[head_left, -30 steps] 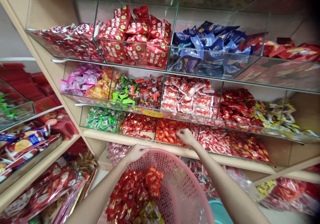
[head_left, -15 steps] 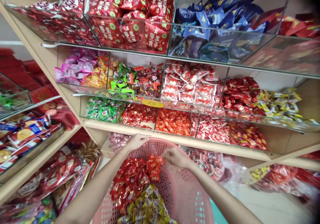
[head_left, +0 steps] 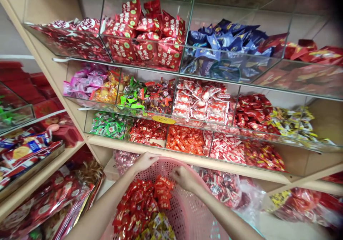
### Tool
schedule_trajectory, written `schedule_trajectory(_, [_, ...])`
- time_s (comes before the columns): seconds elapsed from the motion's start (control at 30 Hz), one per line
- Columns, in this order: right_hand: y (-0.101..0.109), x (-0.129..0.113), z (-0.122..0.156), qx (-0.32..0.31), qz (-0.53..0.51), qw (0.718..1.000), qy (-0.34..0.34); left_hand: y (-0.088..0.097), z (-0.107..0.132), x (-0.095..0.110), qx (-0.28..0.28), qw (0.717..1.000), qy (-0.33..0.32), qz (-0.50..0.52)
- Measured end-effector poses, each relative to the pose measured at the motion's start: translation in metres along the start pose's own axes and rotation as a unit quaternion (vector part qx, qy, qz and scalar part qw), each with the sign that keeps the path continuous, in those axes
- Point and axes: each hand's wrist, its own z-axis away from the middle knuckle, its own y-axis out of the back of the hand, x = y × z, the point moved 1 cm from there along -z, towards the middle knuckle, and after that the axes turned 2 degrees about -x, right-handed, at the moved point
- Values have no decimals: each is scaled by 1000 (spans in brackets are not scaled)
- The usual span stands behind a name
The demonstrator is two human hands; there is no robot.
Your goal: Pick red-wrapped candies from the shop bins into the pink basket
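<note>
A pink perforated plastic basket [head_left: 184, 211] stands in front of me below the shelves. My left hand [head_left: 146, 161] is closed on its far rim. Inside the basket, my right hand [head_left: 183, 178] is held with curled fingers, close beside some orange-red wrapped candies [head_left: 163, 191]; whether one is in the fingers I cannot make out. Darker red wrapped candies [head_left: 135, 204] are heaped at the basket's left, and yellow wrapped candies [head_left: 158, 227] lie nearer to me.
Shelves with clear dividers hold sorted sweets, among them orange candies [head_left: 184, 140], red packets [head_left: 144, 50] and blue packets [head_left: 225, 43]. A yellow oval label [head_left: 164, 120] is on the shelf front. Bagged sweets [head_left: 222, 186] lie under the lowest shelf, right of the basket.
The camera view has tilted up a little, so shelves and basket appear lower. My right hand has shifted slightly left inside the basket. My left hand stays on the rim.
</note>
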Motion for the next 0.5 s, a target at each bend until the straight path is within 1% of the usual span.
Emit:
schedule_trajectory(0.03, [16, -3, -4, 24, -1, 1000, 15, 0, 0, 0, 0, 1000, -2, 2])
schedule_trajectory(0.1, [48, -9, -14, 96, 7, 995, 27, 0, 0, 1, -1, 1000, -3, 8])
schedule_trajectory(0.17, [75, -10, -24, 177, 52, 983, -1, 0, 1, 1, -2, 1000, 1, 15])
schedule_trajectory(0.2, [83, -10, -29, 205, 83, 975, -20, 0, 1, 1, -3, 1000, 5, 17])
schedule_trajectory(0.23, [89, -9, -34, 218, 115, 968, -39, 0, 2, 1, -3, 1000, 8, 20])
schedule_trajectory(0.3, [92, -7, -43, 205, 166, 962, -66, 0, 3, 0, -1, 1000, 10, 19])
schedule_trajectory(0.4, [84, -3, -54, 163, 210, 959, -99, 1, 4, -1, 6, 1000, 3, 18])
schedule_trajectory(0.5, [76, 0, -59, 156, 233, 954, -107, 1, 4, -2, 4, 1000, 12, 18])
